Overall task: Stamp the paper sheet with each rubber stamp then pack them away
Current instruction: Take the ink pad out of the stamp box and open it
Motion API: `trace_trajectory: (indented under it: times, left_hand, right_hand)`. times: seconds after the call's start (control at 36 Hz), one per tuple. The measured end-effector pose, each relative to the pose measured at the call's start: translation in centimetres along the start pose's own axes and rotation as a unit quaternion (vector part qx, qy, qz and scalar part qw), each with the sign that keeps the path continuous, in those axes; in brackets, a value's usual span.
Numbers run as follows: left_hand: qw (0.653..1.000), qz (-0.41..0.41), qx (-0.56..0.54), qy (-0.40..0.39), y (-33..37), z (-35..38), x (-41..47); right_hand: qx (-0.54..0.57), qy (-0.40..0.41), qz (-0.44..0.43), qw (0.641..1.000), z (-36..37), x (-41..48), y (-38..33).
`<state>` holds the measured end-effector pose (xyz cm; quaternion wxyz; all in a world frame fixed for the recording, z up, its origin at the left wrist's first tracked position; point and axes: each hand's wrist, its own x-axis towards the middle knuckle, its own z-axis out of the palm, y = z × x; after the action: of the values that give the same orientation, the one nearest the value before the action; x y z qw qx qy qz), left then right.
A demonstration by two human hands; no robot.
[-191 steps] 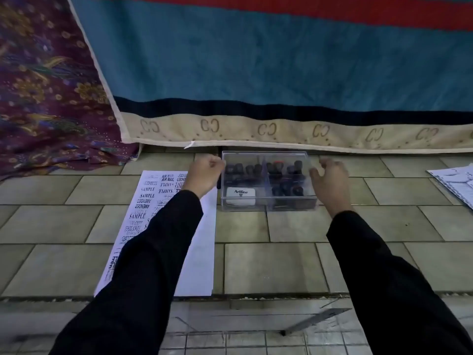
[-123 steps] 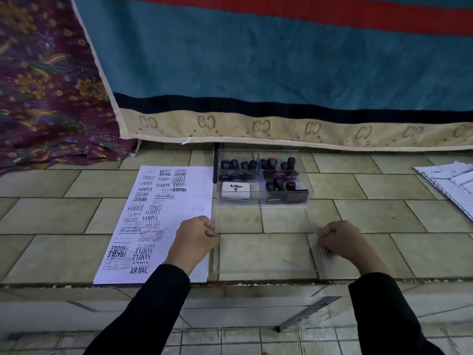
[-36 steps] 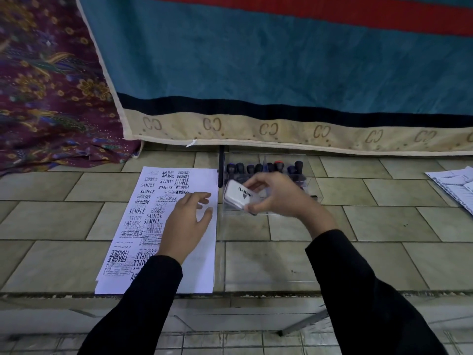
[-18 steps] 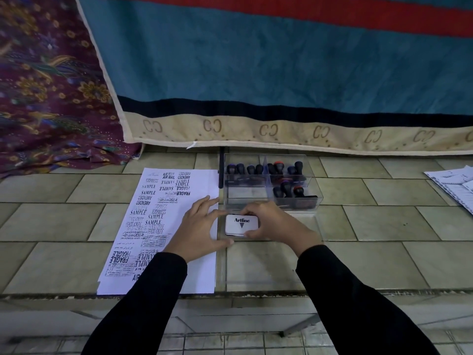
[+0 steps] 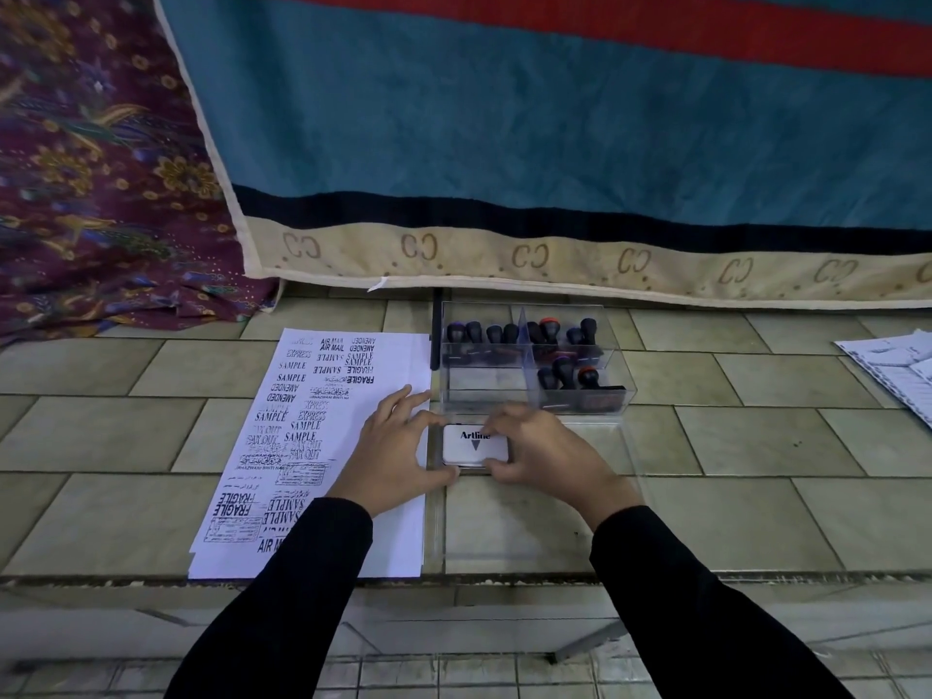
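A blue striped blanket (image 5: 555,118) hangs behind the tiled surface (image 5: 101,436), with a maroon patterned cloth (image 5: 91,169) at left. The paper sheet (image 5: 312,426), crowded with black prints, lies left of a clear box (image 5: 484,385) of upright rubber stamps (image 5: 549,331). Loose papers (image 5: 897,365) sit far right. Just before the box, on the flat clear lid (image 5: 529,522), rests the ink pad (image 5: 474,446). The left hand (image 5: 393,456) lies spread on the sheet's edge, thumb touching the pad. The right hand (image 5: 544,456) pinches the pad's right end, hiding part of its label.
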<state>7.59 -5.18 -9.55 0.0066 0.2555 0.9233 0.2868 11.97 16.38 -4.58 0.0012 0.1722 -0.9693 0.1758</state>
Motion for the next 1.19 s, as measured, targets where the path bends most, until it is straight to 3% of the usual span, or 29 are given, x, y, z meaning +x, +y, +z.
trace_trajectory:
  times: [0.28, 0.58, 0.83, 1.19]
  left_hand:
    - [1.0, -0.001, 0.002, -0.003, 0.0, -0.1, 0.2]
    - [1.0, -0.004, -0.008, -0.002, 0.1, -0.4, 0.0]
    - [0.999, -0.021, -0.045, 0.015, 0.4, -0.6, -0.1]
    - [1.0, -0.02, -0.01, 0.001, 0.4, -0.7, -0.1]
  right_hand:
    - [0.005, 0.029, -0.037, 0.999, 0.2, -0.6, 0.4]
    - [0.137, 0.125, 0.049, 0.981, -0.5, 0.3, 0.3]
    - [0.066, 0.162, 0.02, 0.984, -0.9, 1.2, 0.3]
    - [-0.005, 0.178, 0.036, 0.983, -1.1, 2.3, 0.1]
